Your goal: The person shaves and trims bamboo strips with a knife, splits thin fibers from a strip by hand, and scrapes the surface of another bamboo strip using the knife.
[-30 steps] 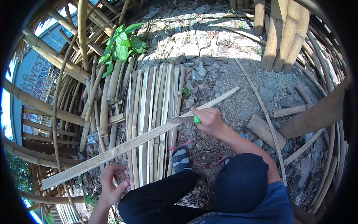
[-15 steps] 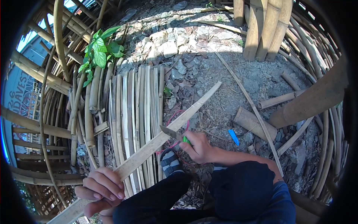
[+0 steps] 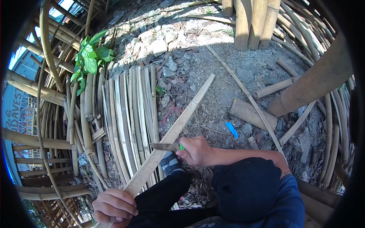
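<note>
A long, flat bamboo strip runs diagonally from the lower left up towards the middle of the view. My left hand is closed around its lower end, beside my knee. In my right hand is a knife with a green handle, fingers wrapped round it. Its blade lies across the strip's middle, pointing left. Below the blade, my sandalled foot shows partly behind the strip. Several split bamboo strips lie side by side on the ground to the left.
A thick bamboo pole slants in from the right, near a short bamboo piece and a thin strip. Blue scrap lies on the soil. Bamboo fencing stands left, beside a leafy plant. Upright poles stand at the back.
The strip now slopes more steeply, and my left hand has shifted right and lower with it. The knife blade has turned closer to level and sits lower. The whole view has shifted slightly.
</note>
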`<control>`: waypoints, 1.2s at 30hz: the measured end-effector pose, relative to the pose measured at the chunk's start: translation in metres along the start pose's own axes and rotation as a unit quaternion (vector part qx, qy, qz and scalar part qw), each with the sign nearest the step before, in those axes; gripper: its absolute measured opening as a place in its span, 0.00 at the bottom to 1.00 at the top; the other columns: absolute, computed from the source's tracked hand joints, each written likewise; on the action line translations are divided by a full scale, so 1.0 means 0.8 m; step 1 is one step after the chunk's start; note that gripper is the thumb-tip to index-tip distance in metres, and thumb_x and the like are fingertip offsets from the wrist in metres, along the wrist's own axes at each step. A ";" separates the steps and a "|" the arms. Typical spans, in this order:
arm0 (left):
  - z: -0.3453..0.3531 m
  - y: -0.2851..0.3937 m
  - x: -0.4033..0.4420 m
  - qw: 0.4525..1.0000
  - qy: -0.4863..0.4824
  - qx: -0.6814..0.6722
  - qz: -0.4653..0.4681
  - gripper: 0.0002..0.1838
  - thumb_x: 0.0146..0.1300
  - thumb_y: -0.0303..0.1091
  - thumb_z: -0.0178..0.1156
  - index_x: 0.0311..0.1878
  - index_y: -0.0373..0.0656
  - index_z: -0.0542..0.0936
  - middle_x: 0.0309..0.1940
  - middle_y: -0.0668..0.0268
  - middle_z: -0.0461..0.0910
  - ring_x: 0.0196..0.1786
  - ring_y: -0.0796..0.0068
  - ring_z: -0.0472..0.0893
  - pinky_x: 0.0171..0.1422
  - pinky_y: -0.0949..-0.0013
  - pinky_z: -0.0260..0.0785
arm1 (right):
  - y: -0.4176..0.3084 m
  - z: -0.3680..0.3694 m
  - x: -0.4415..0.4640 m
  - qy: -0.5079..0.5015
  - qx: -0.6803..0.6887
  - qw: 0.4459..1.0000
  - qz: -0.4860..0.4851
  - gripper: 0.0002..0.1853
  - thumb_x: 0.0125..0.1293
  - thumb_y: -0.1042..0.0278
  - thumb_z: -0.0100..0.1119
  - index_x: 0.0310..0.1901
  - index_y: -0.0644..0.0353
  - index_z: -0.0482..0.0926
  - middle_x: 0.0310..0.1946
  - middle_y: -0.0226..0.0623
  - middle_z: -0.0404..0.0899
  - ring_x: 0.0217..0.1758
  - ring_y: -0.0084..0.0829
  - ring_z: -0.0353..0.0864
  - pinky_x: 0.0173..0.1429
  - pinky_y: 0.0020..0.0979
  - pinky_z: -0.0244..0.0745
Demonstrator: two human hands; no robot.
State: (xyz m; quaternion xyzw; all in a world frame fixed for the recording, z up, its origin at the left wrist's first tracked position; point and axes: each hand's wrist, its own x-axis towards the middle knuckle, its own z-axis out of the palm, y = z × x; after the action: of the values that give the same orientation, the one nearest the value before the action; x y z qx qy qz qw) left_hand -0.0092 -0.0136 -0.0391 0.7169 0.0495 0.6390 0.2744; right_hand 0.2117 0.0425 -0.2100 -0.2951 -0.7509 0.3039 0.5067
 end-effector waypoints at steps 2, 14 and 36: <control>0.002 0.000 -0.003 1.000 0.001 0.004 0.001 0.24 0.73 0.50 0.59 0.28 0.43 0.66 0.14 0.72 0.73 0.14 0.81 0.79 0.15 0.79 0.72 | 0.002 -0.003 -0.004 0.000 -0.039 0.999 0.031 0.19 0.76 0.56 0.53 0.31 0.63 0.69 0.18 0.47 0.74 0.19 0.49 0.78 0.22 0.45 0.69; -0.013 0.001 -0.009 0.998 0.042 0.049 -0.025 0.25 0.74 0.55 0.52 0.28 0.48 0.61 0.12 0.75 0.69 0.12 0.88 0.74 0.14 0.83 0.68 | 0.033 -0.017 -0.020 -0.012 -0.019 0.989 0.145 0.19 0.77 0.56 0.51 0.32 0.64 0.70 0.18 0.50 0.73 0.20 0.54 0.77 0.25 0.47 0.69; -0.020 0.007 -0.017 0.986 0.120 0.079 -0.083 0.25 0.74 0.59 0.49 0.30 0.49 0.62 0.15 0.76 0.66 0.13 0.88 0.68 0.17 0.84 0.60 | 0.079 -0.001 -0.026 0.053 -0.181 0.969 0.161 0.19 0.78 0.56 0.49 0.33 0.64 0.72 0.17 0.49 0.73 0.23 0.55 0.80 0.28 0.49 0.74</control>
State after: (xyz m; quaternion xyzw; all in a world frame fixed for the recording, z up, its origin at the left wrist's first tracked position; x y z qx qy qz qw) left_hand -0.0284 -0.0190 -0.0483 0.6481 0.1923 0.6892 0.2609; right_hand 0.2274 0.0676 -0.2697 -0.5145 -0.7083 0.2243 0.4281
